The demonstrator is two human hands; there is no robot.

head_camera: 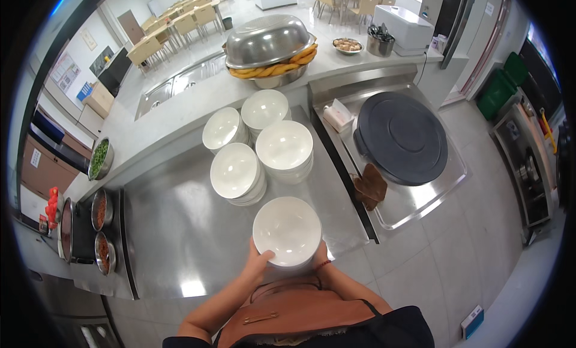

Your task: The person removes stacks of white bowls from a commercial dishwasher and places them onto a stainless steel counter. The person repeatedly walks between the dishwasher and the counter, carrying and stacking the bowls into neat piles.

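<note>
A stack of white bowls [288, 229] is held between my two hands at the near edge of the stainless-steel worktop [180, 231]. My left hand [260, 261] grips its left side, the thumb over the rim. On the right side is my right hand [321, 254], partly hidden by the bowls, with a red bead bracelet at the wrist. Whether the stack rests on the steel or hangs just above it, I cannot tell. Beyond it stand several more stacks of white bowls [236, 171], grouped close together.
A large dark round lid [405, 136], a tissue pack [338, 115] and a brown cloth [371, 186] lie to the right. Fried dough sticks [274, 70] show under a metal basin [270, 40] on the counter. Metal bowls of chopped food [102, 211] stand left.
</note>
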